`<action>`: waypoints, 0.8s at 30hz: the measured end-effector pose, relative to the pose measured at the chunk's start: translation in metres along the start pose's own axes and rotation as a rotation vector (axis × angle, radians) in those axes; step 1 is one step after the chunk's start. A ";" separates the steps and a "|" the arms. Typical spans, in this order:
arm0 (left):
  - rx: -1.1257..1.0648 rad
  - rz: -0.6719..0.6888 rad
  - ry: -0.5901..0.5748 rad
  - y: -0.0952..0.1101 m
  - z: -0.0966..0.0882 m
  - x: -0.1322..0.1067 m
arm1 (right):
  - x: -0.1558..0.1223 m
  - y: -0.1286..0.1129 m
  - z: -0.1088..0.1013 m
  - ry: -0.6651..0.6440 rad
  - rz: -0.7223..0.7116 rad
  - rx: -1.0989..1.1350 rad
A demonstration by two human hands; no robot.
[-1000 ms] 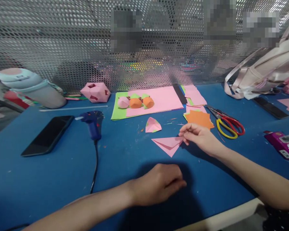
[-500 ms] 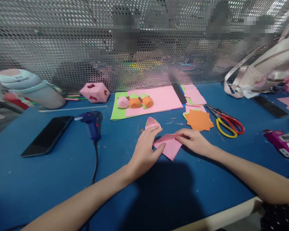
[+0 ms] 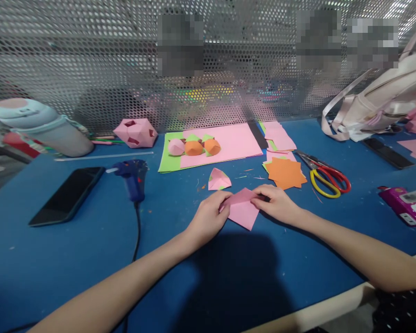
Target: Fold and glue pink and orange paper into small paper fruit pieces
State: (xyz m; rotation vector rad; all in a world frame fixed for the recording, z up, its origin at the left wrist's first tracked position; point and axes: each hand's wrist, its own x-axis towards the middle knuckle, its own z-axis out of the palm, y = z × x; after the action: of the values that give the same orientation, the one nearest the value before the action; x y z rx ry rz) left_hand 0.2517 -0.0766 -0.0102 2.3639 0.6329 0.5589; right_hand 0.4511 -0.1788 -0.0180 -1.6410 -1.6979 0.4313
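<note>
A square of pink paper (image 3: 244,213) with a crease across it lies low over the blue table, one corner pointing toward me. My left hand (image 3: 208,217) pinches its left corner between thumb and fingers. At the right corner, my right hand (image 3: 277,202) grips the paper the same way. Just beyond my left hand sits a small folded pink paper piece (image 3: 219,179) with green patches. Farther back, folded pink and orange paper pieces (image 3: 194,147) rest on stacked pink sheets (image 3: 237,143) and green sheets.
Left are a blue glue gun (image 3: 133,180), a phone (image 3: 69,196), a tumbler (image 3: 45,127) and a pink paper ball (image 3: 136,133). Right are orange paper squares (image 3: 286,173), scissors (image 3: 327,178), a purple tool (image 3: 405,206) and a bag (image 3: 384,99). A perforated metal screen (image 3: 229,60) stands behind.
My left hand has drawn back toward me and closed on the paper's left corner, uncovering the small folded piece. The paper's far corner now shows raised. My right hand has barely moved.
</note>
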 end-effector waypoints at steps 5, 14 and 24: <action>0.049 0.065 -0.062 -0.002 0.001 0.000 | -0.002 0.005 0.006 0.033 -0.147 -0.068; -0.248 -0.194 0.009 0.015 -0.002 -0.006 | -0.003 -0.018 0.004 0.117 0.179 0.297; -0.962 -0.483 0.066 0.018 0.004 -0.005 | -0.004 -0.017 0.015 0.046 0.318 0.779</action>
State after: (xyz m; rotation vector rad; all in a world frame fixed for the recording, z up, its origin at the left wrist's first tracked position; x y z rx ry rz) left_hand 0.2553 -0.0938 -0.0024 1.2482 0.7171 0.5486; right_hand 0.4281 -0.1809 -0.0175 -1.2960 -1.0181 1.0455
